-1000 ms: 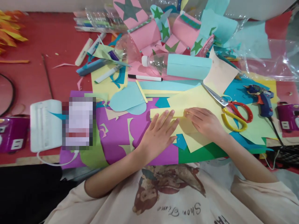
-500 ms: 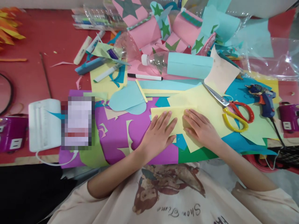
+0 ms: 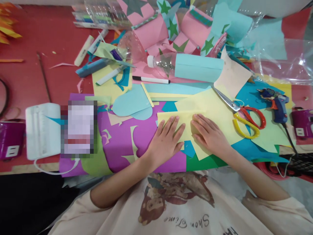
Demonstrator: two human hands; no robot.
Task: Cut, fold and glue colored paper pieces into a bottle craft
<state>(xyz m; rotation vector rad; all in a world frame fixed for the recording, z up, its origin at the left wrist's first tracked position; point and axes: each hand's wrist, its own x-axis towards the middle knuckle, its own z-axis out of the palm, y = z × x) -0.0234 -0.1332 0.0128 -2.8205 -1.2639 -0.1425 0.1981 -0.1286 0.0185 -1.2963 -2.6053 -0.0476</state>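
My left hand (image 3: 165, 138) lies flat with spread fingers on a folded piece of yellow paper (image 3: 187, 124). On the right part of the same paper rests my right hand (image 3: 209, 133), its fingers stretched out close together. The fold runs along the far edge, just beyond my fingertips. Under and beside it is a larger yellow sheet (image 3: 210, 101). Right of my right hand lie scissors (image 3: 236, 109) with one red and one yellow handle. Light blue rounded paper cutouts (image 3: 132, 102) sit beyond my left hand.
A plastic bottle wrapped in light blue paper (image 3: 198, 67) lies beyond my hands, with a marker (image 3: 151, 79) before it. A glue gun (image 3: 278, 106) is at the right. A blurred phone (image 3: 80, 127) and white power box (image 3: 43, 130) stand left. Pink star-decorated paper pieces (image 3: 154, 31) fill the back.
Both hands stay nearly still on the folded yellow paper. The view has shifted slightly, so things at the left appear a little further left.
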